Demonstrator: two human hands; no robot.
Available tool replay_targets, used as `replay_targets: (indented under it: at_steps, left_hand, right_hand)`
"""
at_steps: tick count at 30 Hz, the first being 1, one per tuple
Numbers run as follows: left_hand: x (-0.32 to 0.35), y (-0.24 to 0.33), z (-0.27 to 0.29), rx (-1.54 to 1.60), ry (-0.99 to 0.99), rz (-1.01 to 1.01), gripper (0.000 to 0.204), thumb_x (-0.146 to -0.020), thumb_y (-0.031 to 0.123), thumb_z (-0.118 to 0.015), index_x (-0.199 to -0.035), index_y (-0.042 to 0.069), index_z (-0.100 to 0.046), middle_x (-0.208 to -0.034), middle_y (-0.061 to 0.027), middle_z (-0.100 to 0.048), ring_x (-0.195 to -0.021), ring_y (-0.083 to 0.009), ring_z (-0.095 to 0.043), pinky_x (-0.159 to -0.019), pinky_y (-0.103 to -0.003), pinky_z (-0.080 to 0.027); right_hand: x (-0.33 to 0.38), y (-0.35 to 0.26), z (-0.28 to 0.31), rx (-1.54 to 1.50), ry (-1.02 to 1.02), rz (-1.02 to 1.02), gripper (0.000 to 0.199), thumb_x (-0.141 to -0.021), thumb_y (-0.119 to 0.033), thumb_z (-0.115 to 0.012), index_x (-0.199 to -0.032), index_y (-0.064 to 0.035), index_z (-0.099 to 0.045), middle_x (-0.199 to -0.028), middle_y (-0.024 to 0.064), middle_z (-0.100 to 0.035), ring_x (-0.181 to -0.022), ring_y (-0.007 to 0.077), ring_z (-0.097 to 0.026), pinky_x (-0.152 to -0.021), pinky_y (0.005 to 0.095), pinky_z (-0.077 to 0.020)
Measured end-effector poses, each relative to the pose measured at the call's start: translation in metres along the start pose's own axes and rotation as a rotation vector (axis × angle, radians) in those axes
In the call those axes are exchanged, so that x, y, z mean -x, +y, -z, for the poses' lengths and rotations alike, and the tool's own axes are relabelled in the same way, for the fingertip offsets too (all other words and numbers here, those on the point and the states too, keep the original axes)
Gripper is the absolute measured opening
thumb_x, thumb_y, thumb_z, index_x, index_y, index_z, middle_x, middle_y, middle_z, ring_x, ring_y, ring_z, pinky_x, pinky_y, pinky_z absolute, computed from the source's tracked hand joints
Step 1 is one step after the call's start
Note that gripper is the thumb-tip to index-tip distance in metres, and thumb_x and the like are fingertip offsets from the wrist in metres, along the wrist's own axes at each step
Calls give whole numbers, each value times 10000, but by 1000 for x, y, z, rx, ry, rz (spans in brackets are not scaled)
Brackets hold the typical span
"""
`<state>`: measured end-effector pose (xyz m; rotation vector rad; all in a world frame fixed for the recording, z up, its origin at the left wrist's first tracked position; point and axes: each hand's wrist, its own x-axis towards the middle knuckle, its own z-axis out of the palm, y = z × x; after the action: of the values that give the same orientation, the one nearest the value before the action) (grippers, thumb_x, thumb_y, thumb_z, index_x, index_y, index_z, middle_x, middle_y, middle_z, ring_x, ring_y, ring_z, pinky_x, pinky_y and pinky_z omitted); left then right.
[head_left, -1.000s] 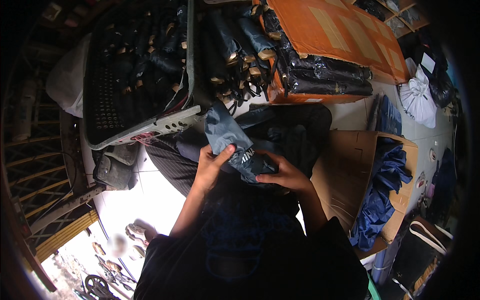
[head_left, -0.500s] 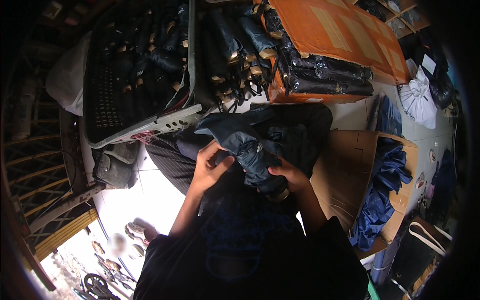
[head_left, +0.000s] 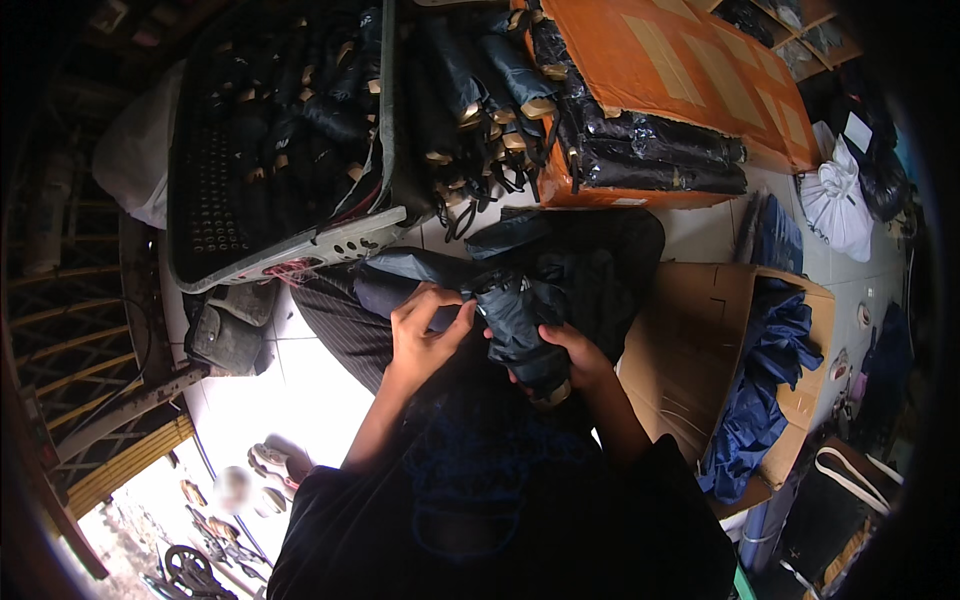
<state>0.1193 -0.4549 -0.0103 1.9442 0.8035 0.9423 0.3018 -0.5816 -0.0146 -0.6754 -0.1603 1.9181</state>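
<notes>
Both hands grip a dark folded umbrella (head_left: 520,335) over the person's lap. The left hand (head_left: 425,335) is closed on its loose cloth at the upper end, the right hand (head_left: 575,360) is closed around its lower end near the handle. Behind it a grey crate (head_left: 290,245) holds more umbrellas, and a cardboard box (head_left: 700,340) with blue cloth stands on the right

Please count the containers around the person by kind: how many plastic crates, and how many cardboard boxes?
Grey perforated plastic crate: 1
Orange cardboard box of folded umbrellas: 1
Brown cardboard box holding blue cloth: 1
Total: 3
</notes>
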Motion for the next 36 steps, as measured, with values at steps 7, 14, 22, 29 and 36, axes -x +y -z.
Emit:
replay_targets:
  at_steps: [7, 14, 22, 29, 36]
  left_hand:
    - [-2, 0, -9, 100, -70, 7, 130, -720, -13, -754, -778, -13, -637, -790, -94, -601, -729, -210, -583, -654, -298, -460]
    - [5, 8, -16, 50, 129, 174, 187, -721, 4, -722, -880, -11, -624, -817, -99, -594, -734, -205, -587, -666, -296, -466]
    - [-12, 19, 0, 151, -90, 287, 209, -801, 4, -665, -1008, 10, -633, -875, -57, -596, -776, -138, -571, -705, -255, -455]
    - [-19, 27, 10, 636, -210, 724, 134, -893, 22, -617, -1026, 20, -633, -862, 10, -599, -849, -68, -555, -781, -223, -437]
    - [-16, 33, 4, 375, -165, 552, 75, -901, 36, -593, -969, 6, -585, -890, -13, -578, -815, -93, -525, -787, -244, -428]
  right_hand:
    - [0, 16, 17, -95, 2, 55, 512, -893, -316, -608, -1239, 18, -432, -1004, 213, -621, -798, 305, -681, -637, 400, -583]
    - [-2, 10, 7, 9, 58, 167, 517, -855, -222, -665, -1238, 21, -418, -974, 196, -621, -808, 302, -679, -644, 407, -583]
    - [0, 2, 11, 273, 156, 95, 604, -790, -183, -722, -1284, 15, -436, -1071, 139, -618, -938, 235, -638, -839, 343, -517]
    - [5, -6, 13, 476, 184, 128, 735, -735, -172, -764, -1354, 8, -409, -1189, 105, -572, -1119, 192, -532, -965, 327, -413]
    - [5, -8, 11, 500, 189, 131, 640, -733, -174, -769, -1284, 10, -501, -1138, 87, -602, -1065, 177, -559, -946, 316, -425]
